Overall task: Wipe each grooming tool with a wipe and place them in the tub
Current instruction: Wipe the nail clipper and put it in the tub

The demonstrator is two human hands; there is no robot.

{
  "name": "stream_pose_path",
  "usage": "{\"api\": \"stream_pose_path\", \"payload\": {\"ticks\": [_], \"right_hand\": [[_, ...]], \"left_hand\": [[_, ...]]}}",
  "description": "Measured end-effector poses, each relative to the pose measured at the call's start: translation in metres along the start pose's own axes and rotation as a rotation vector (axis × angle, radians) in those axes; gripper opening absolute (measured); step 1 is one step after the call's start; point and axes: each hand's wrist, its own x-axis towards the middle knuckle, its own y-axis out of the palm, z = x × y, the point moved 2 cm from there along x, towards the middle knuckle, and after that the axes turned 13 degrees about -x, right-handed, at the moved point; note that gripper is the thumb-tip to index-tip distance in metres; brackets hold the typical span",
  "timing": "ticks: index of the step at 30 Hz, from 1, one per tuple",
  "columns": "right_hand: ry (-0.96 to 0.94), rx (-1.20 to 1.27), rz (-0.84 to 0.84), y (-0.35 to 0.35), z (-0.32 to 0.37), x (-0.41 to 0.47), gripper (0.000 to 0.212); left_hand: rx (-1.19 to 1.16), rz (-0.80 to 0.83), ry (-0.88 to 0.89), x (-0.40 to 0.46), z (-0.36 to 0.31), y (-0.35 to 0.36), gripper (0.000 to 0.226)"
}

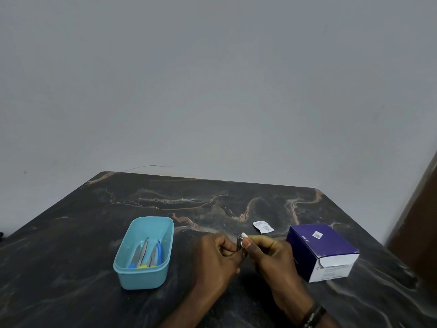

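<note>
1. While the left hand [218, 253] grips a small metal clipper [239, 242], the right hand [264, 250] pinches a white wipe [244, 235] against its top.
2. Both hover above the tabletop [212, 204].
3. Left of them, the tub [142, 278] holds scissors [147, 253].
4. An empty wrapper [263, 226] lies beside a purple box [322, 252].

One tub [123, 263], one box [331, 247] and one torn sachet [263, 226] are counted on the bench [71, 233]. Two hands are seen. The tools in the tub cannot be counted surely.
</note>
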Motion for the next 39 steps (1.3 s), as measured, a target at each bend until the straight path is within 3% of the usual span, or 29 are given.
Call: {"api": "stream_pose_path", "payload": {"ticks": [9, 16, 25, 32, 39], "right_hand": [[0.012, 0.007, 0.024, 0.002, -0.003, 0.004, 0.008], [0.017, 0.071, -0.099, -0.002, -0.004, 0.005, 0.008], [0.167, 0.157, -0.15, -0.005, -0.013, 0.009, 0.017], [0.193, 0.136, -0.05, 0.0, -0.013, 0.008, 0.014], [0.16, 0.108, -0.054, -0.003, -0.014, 0.009, 0.013]], "left_hand": [[-0.152, -0.015, -0.072, 0.004, 0.005, 0.001, 0.028], [-0.085, 0.08, -0.022, 0.001, 0.005, 0.002, 0.022], [-0.254, 0.08, -0.069, 0.004, 0.008, 0.005, 0.016], [-0.251, 0.166, -0.124, 0.003, 0.012, 0.008, 0.023], [-0.216, 0.183, -0.093, 0.001, 0.008, 0.008, 0.022]]}}
